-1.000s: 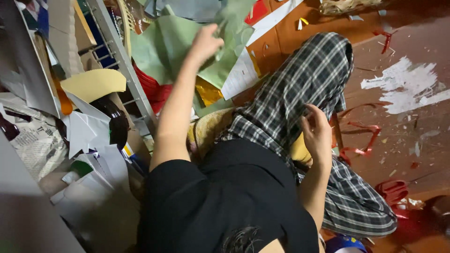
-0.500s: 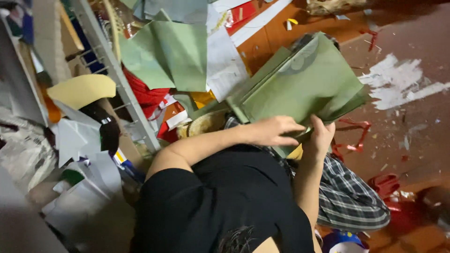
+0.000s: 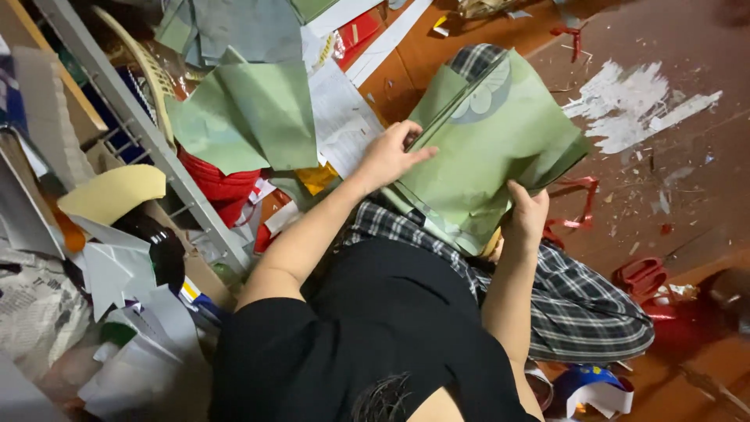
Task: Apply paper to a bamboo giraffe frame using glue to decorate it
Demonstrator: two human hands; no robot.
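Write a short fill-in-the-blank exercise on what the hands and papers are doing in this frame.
1. Both hands hold a stack of ____ paper sheets over the lap.
2. The right hand has its grip on the stack's lower ____.
3. The legs wear ____-patterned trousers.
4. White paint patches mark the ____ floor.

Missing words: green; edge; plaid; brown
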